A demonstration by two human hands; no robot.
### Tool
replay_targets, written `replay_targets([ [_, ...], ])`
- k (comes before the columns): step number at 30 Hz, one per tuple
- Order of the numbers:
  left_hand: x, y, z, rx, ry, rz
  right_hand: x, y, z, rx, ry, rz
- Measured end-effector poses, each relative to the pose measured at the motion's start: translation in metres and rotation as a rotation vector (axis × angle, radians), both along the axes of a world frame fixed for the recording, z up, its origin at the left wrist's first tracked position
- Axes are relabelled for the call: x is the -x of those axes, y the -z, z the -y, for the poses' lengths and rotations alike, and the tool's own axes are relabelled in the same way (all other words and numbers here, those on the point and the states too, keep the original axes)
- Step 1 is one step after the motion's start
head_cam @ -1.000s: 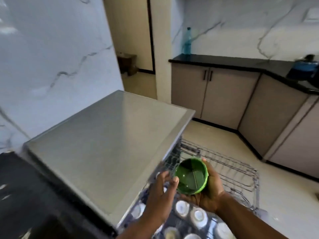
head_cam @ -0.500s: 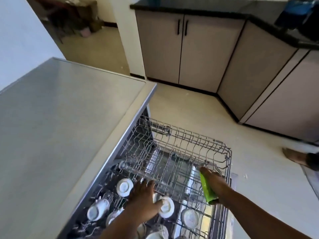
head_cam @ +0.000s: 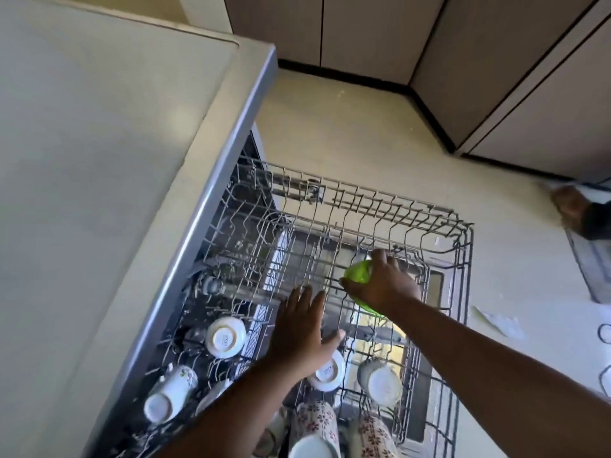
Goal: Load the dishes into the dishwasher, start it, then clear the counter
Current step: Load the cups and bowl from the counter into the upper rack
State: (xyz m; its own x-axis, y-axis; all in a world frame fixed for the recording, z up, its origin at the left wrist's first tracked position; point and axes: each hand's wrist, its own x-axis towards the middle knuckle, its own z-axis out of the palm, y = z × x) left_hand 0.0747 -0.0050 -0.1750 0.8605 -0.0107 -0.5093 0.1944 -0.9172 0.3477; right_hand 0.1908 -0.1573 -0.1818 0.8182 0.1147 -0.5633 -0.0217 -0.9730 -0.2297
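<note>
Head view: right hand (head_cam: 383, 285) grips green bowl (head_cam: 358, 276) from above, tipped on its side, over the far-right part of the pulled-out rack (head_cam: 463, 246). Fingers (head_cam: 385, 257) wrap the bowl's top and near side, thumb at its 8 o'clock edge; bowl pokes out at the hand's 9 o'clock and again under the wrist at 6 o'clock. Can't tell if the bowl touches the rack wires. Left hand (head_cam: 304, 332) flat, palm down, fingers spread, holding nothing, at 8 o'clock of the bowl and near it, not touching it; its palm covers part of a white cup (head_cam: 329, 371).

Rack's far half is bare wire tines around the bowl. Near half is packed: upturned cup (head_cam: 226, 337) at 9 o'clock of the left hand, another cup (head_cam: 380, 381) at 4 o'clock of it, mug (head_cam: 172, 390) lying tilted near the left edge, floral cups (head_cam: 317, 421) at the bottom edge. Dishwasher top surface (head_cam: 99, 160) fills the left side. Cabinets (head_cam: 363, 34) at 12 to 2 o'clock, floor (head_cam: 347, 127) between. A foot (head_cam: 568, 201) at far right, 3 o'clock, blurred.
</note>
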Motion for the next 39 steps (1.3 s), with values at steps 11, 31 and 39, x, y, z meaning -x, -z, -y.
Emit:
replay_targets([
  [11, 0.012, -0.002, -0.004, 0.024, 0.012, 0.052, 0.011, 0.017, 0.006, -0.033, -0.107, 0.059],
  [31, 0.163, -0.083, 0.066, -0.145, -0.328, 0.039, 0.097, -0.048, 0.119, 0.019, -0.697, 0.335],
  [39, 0.244, -0.073, 0.105, -0.225, -0.473, 0.096, 0.147, -0.054, 0.144, 0.040, -0.919, 0.335],
])
